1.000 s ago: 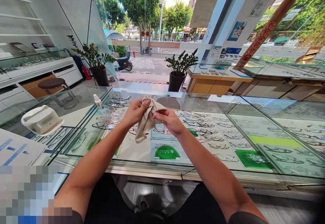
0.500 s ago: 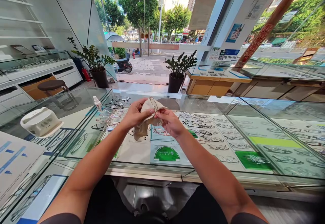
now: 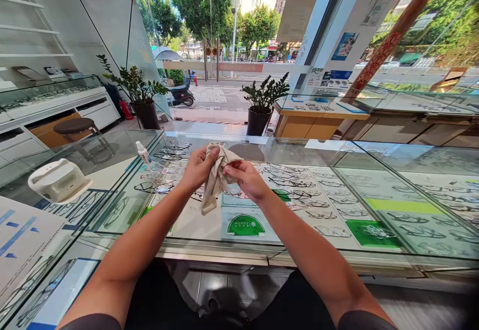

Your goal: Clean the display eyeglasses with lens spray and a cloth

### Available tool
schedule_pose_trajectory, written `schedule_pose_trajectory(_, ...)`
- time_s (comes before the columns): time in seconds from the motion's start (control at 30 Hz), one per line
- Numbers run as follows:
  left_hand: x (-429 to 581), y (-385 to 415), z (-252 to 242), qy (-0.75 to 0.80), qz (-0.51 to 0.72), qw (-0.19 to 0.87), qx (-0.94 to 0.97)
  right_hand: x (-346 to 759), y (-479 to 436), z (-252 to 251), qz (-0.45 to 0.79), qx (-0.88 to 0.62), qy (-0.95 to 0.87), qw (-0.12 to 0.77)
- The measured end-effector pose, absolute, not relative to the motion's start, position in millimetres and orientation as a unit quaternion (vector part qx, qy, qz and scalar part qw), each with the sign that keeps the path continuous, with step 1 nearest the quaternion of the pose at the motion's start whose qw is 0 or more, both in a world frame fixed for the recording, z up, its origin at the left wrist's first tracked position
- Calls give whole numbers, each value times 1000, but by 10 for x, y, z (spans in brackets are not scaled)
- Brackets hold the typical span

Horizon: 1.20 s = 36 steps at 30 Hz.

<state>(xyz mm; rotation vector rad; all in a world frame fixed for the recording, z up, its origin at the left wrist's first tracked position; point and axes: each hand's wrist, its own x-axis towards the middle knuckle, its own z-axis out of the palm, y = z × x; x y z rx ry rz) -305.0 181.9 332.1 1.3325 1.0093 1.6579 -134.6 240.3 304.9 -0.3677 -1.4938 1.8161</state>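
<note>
Above the glass counter, my left hand (image 3: 198,169) is closed on a beige cleaning cloth (image 3: 214,182), its thumb pressed on top. A long fold of the cloth hangs below the fingers. My right hand (image 3: 247,177) pinches the cloth's right side with thumb and fingertips. A thin rim, like part of a pair of eyeglasses (image 3: 223,145), shows at the cloth's top edge; the rest of it is covered. Below the hands, several eyeglass frames (image 3: 288,182) lie in rows under the glass, near a green semicircular sign (image 3: 246,225).
A small white spray bottle (image 3: 142,152) stands on the counter to the left. Farther left are a white device (image 3: 60,180) and a printed sheet (image 3: 22,240). Past the counter stand two potted plants (image 3: 260,115) and a round stool (image 3: 75,126).
The cloth has been regathered: its hanging fold is longer and narrower, and more of it covers the thin rim. My left thumb has shifted slightly left and up. Both hands keep their hold.
</note>
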Motion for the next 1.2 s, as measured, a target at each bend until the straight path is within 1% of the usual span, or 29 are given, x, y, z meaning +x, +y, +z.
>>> schedule_pose_trajectory(0.13, -3155, 1834, 3368, 357, 598, 463, 548, -1273, 2446, 3126, 719, -154, -559, 382)
schedule_pose_trajectory(0.23, -3148, 1829, 3359, 361, 603, 459, 543, -1287, 2447, 3111, 724, -147, -563, 370)
schedule_pose_trajectory(0.3, -3105, 1822, 3332, 382, 617, 429, 538, -1334, 2427, 3059, 723, -139, -574, 359)
schedule_pose_trajectory(0.47, -3042, 1829, 3293, 433, 651, 297, 548, -1395, 2407, 2976, 704, -137, -612, 333)
schedule_pose_trajectory(0.53, -3088, 1851, 3309, 431, 665, 280, 541, -1339, 2443, 3024, 680, -136, -628, 353)
schedule_pose_trajectory(0.73, -3398, 1908, 3434, 390, 764, 217, 466, -1071, 2634, 3279, 615, -111, -630, 460)
schedule_pose_trajectory(0.83, -3515, 1916, 3485, 383, 787, 190, 445, -1002, 2714, 3328, 610, -118, -616, 485)
schedule_pose_trajectory(1.0, -3656, 1944, 3484, 395, 792, 139, 444, -957, 2813, 3321, 608, -129, -599, 505)
schedule_pose_trajectory(1.1, -3791, 1963, 3470, 447, 766, 50, 459, -931, 2858, 3321, 607, -139, -592, 512)
schedule_pose_trajectory(1.2, -3949, 1985, 3459, 543, 696, -51, 466, -910, 2884, 3331, 613, -144, -586, 509)
